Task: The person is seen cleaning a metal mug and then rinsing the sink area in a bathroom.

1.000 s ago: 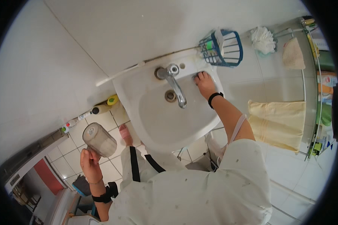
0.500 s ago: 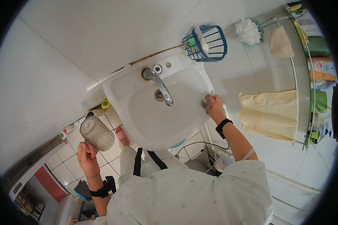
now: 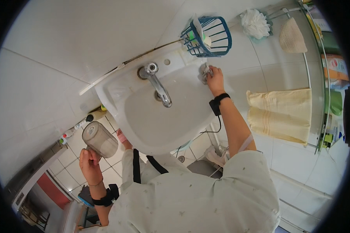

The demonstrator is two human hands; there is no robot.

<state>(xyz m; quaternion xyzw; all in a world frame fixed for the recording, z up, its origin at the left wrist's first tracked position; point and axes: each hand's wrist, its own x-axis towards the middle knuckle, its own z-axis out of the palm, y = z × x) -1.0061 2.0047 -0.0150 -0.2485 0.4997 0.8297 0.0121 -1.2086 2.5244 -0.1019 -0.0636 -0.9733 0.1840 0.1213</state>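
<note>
Wad: grey and crumpled point(image 3: 205, 73), at the sink's point(image 3: 155, 128) right rim, near the back corner; half a second ago it was farther forward along that rim.
Right hand: gripping the wad point(image 3: 216, 82) between thumb and fingers, on the sink's right side.
Work: the shift suggests wiping along the rim, with the back corner now being covered; the cup seems merely kept aside.
Cup: clear point(image 3: 101, 139), tilted, left of the sink and apart from it, little moved over the last second.
Left hand: closed around the cup's handle point(image 3: 90, 161), left of the sink.
Faucet: at the sink's back point(image 3: 159, 89), spout over the bowl; no running water visible.
Basket: blue point(image 3: 229, 39), behind the sink's back right corner.
Hard to see: drain mostly behind the faucet; wad partly covered by fingers, its material unclear; handle mostly hidden; cannot tell whether the cup holds anything; basket's contents partly screened by bars.
</note>
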